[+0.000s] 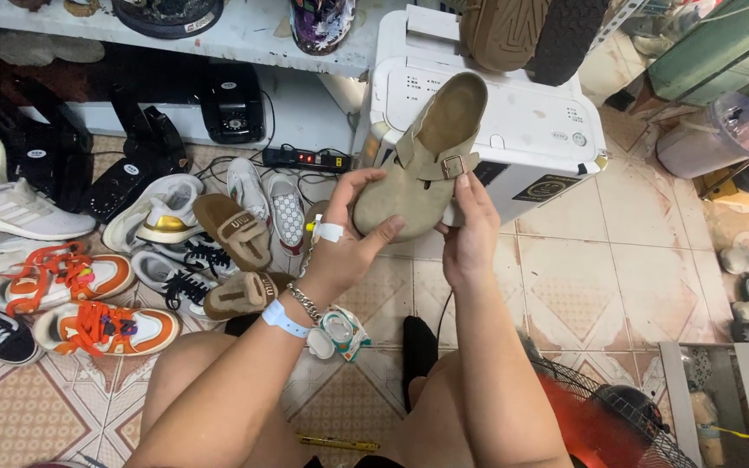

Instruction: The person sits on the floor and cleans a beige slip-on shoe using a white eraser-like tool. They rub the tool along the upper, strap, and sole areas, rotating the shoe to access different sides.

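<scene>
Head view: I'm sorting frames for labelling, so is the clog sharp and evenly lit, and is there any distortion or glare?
Head view: the tan suede clog and both hands are sharp under even light; wide-angle bending curves the edges; mild glare lies on the white appliance.

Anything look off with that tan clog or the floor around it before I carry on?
The tan suede clog, held by the left hand and right hand, shows no visible tear or stain. The oddity is below: sneakers and brown slippers lie scattered at mixed angles around a power strip with trailing cables.
</scene>
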